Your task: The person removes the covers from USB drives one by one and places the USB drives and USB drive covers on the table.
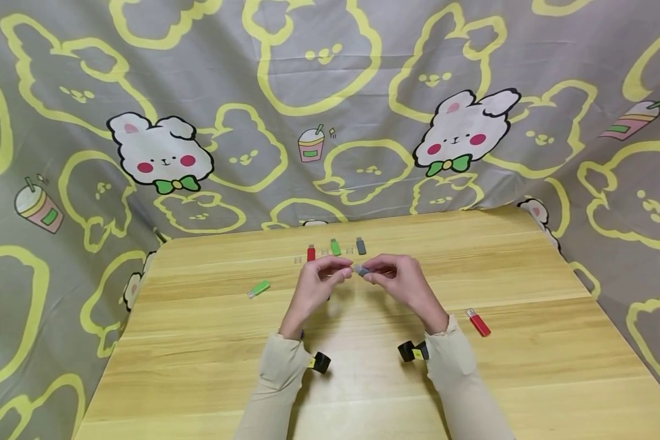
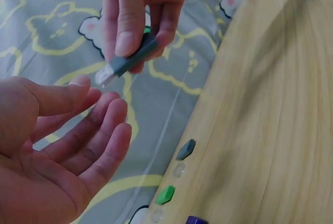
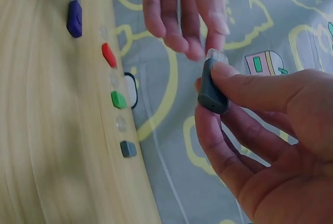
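Between thumb and fingers, my right hand [image 1: 398,278] pinches a dark grey USB stick [image 3: 212,90]. A clear cap [image 2: 104,75] covers its plug end, which points toward my left hand [image 1: 319,284]. The left fingers are loosely bent, their tips close to the cap; in the left wrist view a small gap shows and nothing is held. Beyond the hands, a red USB stick [image 1: 311,252], a green one [image 1: 335,247] and another grey one [image 1: 361,246] stand in a row. A purple USB stick [image 3: 75,18] is mostly hidden behind the left hand in the head view.
Small clear caps [image 1: 325,252] lie between the row's sticks. On the wooden table [image 1: 198,354], a green capped USB stick [image 1: 259,289] lies to the left and a red capped one [image 1: 478,322] to the right. A patterned grey curtain [image 1: 363,128] borders the table's back and sides.
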Action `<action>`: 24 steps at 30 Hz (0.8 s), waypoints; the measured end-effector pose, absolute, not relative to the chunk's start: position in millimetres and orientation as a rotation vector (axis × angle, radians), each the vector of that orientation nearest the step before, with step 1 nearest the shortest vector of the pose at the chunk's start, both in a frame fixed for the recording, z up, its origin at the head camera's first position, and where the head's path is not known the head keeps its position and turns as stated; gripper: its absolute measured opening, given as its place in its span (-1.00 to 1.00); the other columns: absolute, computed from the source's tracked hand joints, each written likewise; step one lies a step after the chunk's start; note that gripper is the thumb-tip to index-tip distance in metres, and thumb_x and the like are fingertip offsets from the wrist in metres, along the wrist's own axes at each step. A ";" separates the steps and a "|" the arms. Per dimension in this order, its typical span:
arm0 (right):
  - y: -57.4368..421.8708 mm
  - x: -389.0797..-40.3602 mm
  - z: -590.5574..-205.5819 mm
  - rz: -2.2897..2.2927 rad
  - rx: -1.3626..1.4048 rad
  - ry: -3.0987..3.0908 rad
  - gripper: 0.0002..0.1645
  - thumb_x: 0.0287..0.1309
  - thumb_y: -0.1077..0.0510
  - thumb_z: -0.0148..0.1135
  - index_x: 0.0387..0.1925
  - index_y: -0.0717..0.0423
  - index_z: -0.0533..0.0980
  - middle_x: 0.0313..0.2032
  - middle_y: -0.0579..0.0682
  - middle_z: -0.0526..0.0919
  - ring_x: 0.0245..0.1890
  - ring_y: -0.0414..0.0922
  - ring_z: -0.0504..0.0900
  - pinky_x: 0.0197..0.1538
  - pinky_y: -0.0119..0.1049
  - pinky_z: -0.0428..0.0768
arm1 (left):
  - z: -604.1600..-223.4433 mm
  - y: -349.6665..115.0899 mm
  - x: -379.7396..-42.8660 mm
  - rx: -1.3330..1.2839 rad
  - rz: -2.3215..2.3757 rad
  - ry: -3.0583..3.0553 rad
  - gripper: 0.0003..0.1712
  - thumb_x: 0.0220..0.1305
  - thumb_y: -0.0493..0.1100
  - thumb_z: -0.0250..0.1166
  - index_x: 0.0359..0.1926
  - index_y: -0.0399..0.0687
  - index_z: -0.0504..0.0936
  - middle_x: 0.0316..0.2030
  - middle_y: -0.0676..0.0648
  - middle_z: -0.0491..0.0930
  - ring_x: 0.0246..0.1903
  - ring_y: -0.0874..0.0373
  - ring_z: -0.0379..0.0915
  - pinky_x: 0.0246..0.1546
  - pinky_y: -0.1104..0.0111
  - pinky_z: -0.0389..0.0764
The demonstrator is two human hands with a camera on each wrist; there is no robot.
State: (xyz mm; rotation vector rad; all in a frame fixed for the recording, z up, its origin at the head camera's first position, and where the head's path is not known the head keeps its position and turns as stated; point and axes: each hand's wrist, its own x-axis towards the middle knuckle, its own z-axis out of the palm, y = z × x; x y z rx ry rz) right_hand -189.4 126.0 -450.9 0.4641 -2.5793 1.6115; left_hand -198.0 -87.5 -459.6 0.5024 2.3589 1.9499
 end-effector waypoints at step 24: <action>112.3 -186.9 -451.1 1.543 0.525 -2.601 -0.87 0.19 0.27 0.49 -0.20 0.13 0.75 -0.26 -0.01 0.80 -0.32 -0.15 0.77 -0.24 -0.38 0.73 | -460.1 -85.5 -196.3 0.434 1.978 2.386 -0.91 0.26 -0.39 0.43 -0.20 -0.24 0.78 -0.29 -0.16 0.74 -0.35 0.08 0.66 -0.20 0.12 0.74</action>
